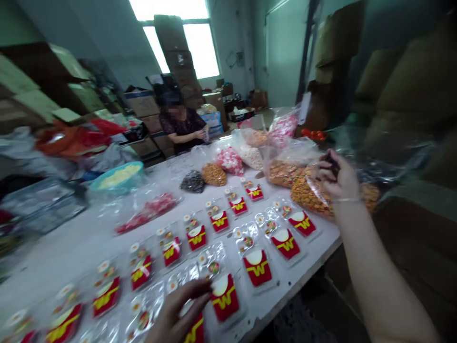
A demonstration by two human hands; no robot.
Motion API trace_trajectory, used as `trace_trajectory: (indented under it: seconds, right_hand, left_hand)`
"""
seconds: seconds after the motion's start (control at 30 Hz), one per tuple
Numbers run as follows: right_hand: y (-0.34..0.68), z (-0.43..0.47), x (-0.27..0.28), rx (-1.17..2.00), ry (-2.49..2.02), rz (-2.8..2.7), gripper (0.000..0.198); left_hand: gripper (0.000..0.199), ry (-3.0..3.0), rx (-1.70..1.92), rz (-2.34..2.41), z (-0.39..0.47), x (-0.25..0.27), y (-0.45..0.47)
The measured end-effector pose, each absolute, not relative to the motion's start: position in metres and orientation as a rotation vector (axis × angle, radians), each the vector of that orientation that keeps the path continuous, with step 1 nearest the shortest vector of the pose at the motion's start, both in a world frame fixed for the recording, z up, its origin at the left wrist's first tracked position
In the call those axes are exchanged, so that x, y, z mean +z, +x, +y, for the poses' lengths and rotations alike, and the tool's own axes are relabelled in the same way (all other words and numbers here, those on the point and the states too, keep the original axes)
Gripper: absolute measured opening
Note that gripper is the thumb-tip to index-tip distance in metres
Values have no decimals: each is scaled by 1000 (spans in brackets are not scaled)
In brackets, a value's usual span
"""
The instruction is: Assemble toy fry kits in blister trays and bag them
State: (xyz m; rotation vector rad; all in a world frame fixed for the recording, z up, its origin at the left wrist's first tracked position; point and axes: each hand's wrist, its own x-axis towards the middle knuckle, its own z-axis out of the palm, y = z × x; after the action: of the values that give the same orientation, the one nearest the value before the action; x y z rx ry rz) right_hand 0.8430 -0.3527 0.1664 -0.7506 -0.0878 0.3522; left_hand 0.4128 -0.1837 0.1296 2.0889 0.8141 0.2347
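My left hand (180, 309) is low in the middle of the view, over the front row of clear packs. Its fingers are stretched out and a little apart, with the tips beside a pack holding a red fries-box piece with a yellow W (224, 297). My right hand (339, 176) is raised at the right, above a bag of orange-brown pieces (312, 195). Its fingers are curled in, and something dark shows among them that I cannot make out. Similar clear packs (257, 267) with red pieces and small round pieces lie in two rows on the white table (71, 243).
Bags of pink-and-white pieces (230, 161), orange pieces (214, 175) and dark pieces (193, 181) stand mid-table. A bag of red pieces (153, 209) and a turquoise basin (117, 183) are at the left. Another person (183, 124) sits across the table. Cardboard boxes (143, 102) are stacked behind.
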Motion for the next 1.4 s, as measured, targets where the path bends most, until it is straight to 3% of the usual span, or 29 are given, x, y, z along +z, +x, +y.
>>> trace_trajectory:
  seconds: [0.07, 0.2, 0.43, 0.67, 0.93, 1.13, 1.4]
  right_hand:
    - [767, -312, 145, 605, -628, -116, 5]
    - [623, -250, 101, 1017, -483, -35, 17]
    - [481, -202, 58, 1161, -548, 108, 22]
    - [405, -163, 36, 1421, -697, 131, 16]
    - [339, -125, 41, 1633, -897, 53, 27]
    - [315, -98, 44, 1695, -941, 56, 30]
    - [309, -72, 41, 1743, -915, 30, 27]
  left_hand:
    - [35, 1917, 204, 607, -198, 127, 433]
    - [35, 1713, 452, 443, -203, 115, 451]
    - [11, 1824, 655, 689, -180, 84, 361]
    - [27, 1174, 868, 968, -106, 59, 237]
    - [21, 1618, 1122, 1590, 83, 34, 83]
    - [8, 1905, 922, 1835, 174, 8, 55]
    - [15, 2135, 568, 1972, 202, -3, 61]
